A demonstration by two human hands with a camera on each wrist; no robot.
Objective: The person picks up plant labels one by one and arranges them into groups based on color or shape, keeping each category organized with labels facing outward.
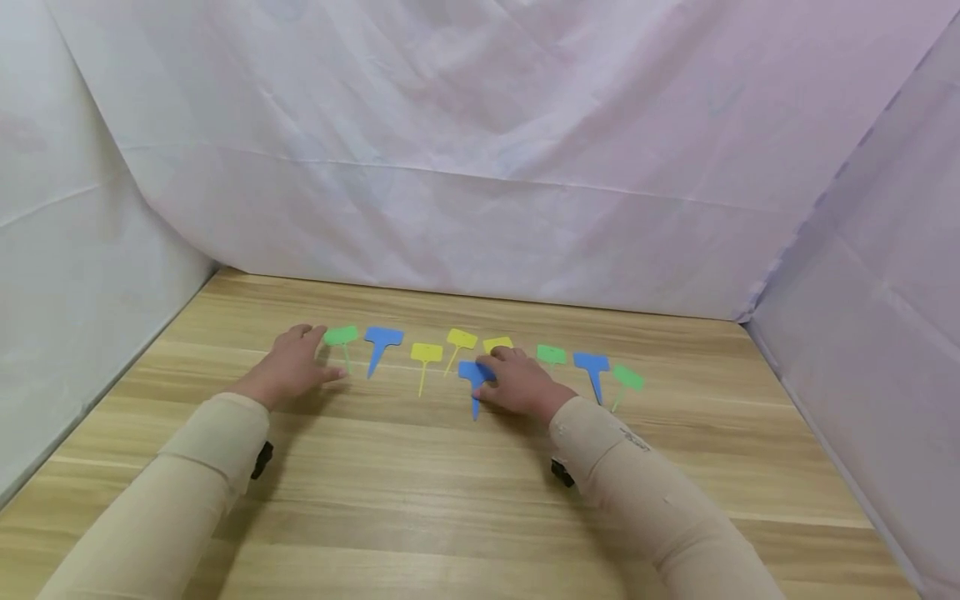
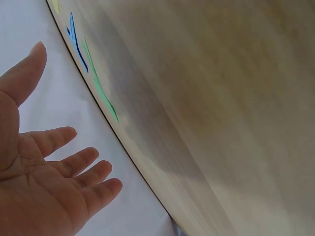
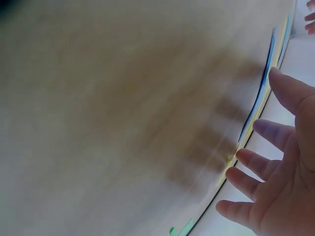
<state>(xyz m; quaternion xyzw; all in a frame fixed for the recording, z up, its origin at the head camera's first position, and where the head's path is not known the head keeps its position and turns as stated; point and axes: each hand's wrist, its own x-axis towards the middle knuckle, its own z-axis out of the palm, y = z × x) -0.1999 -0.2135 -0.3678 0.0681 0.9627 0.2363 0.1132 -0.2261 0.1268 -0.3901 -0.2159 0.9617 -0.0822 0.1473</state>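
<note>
Flat T-shaped plant labels lie in a loose row on the wooden table. My left hand (image 1: 292, 365) is at the row's left end, beside a green plant label (image 1: 342, 336), its thumb and fingers spread and holding nothing. To the right of that label lies a blue plant label (image 1: 384, 336). My right hand (image 1: 520, 382) hovers with spread fingers over another blue plant label (image 1: 472, 372), partly covering it and a yellow plant label (image 1: 497, 342). In the right wrist view its fingers are apart, close to the blue label (image 3: 258, 93); whether any fingertip touches it I cannot tell.
Two yellow labels (image 1: 427, 353) lie between the hands. Right of my right hand are a green label (image 1: 552, 354), a blue label (image 1: 592, 363) and another green one (image 1: 627, 377). White cloth (image 1: 465, 225) hangs behind the table (image 1: 405, 500) and along both sides.
</note>
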